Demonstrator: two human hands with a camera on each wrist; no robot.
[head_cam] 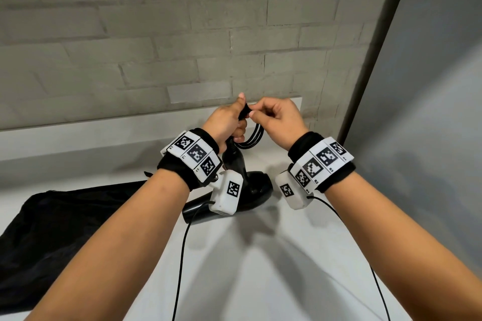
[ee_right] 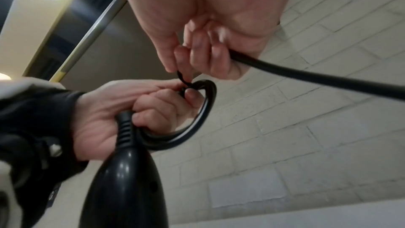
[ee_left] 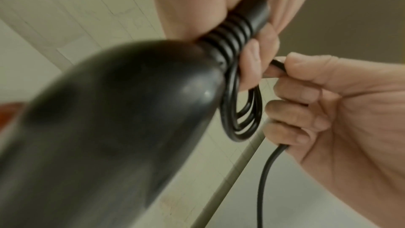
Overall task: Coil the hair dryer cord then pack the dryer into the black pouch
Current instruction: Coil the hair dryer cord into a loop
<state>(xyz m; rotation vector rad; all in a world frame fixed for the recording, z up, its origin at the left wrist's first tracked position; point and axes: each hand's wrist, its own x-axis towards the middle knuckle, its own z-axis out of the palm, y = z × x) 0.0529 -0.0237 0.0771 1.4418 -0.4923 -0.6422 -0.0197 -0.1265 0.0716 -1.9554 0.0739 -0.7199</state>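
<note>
Both hands are raised over the white table (head_cam: 260, 255). My left hand (head_cam: 241, 122) grips the black hair dryer cord (head_cam: 251, 138), coiled into several loops, together with the ribbed sleeve (ee_left: 232, 35) at the handle's end. The black hair dryer (head_cam: 254, 187) hangs from it, its body low over the table. My right hand (head_cam: 254, 112) pinches a thin black tie (ee_right: 181, 79) at the top of the coil (ee_right: 197, 124). A black cable (ee_right: 306, 74) runs out from under its curled fingers. The black pouch (head_cam: 52, 216) lies flat at the left.
A grey brick wall (head_cam: 156, 34) stands close behind, with a raised white ledge (head_cam: 78, 135) along its foot. A grey panel (head_cam: 430, 86) closes off the right side. Thin wrist-camera cables (head_cam: 182, 255) trail toward me over the table.
</note>
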